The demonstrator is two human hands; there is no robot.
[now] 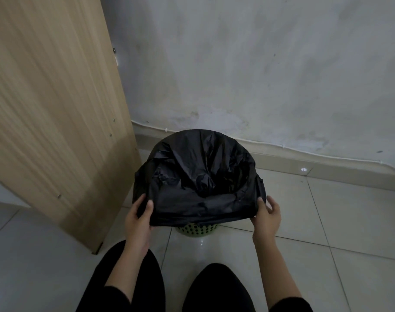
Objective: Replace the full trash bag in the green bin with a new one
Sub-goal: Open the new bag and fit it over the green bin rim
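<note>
A black trash bag lines the green perforated bin, folded over its rim so only the bin's base shows below. The bag's inside is crumpled and dark; I cannot tell what lies in it. My left hand pinches the bag's folded edge at the near left of the rim. At the near right my right hand grips the same folded edge, its fingers partly spread.
A tall wooden panel stands close to the bin's left. A grey wall with a skirting strip runs just behind it. The pale tiled floor lies to the right and front. My knees in black trousers are below.
</note>
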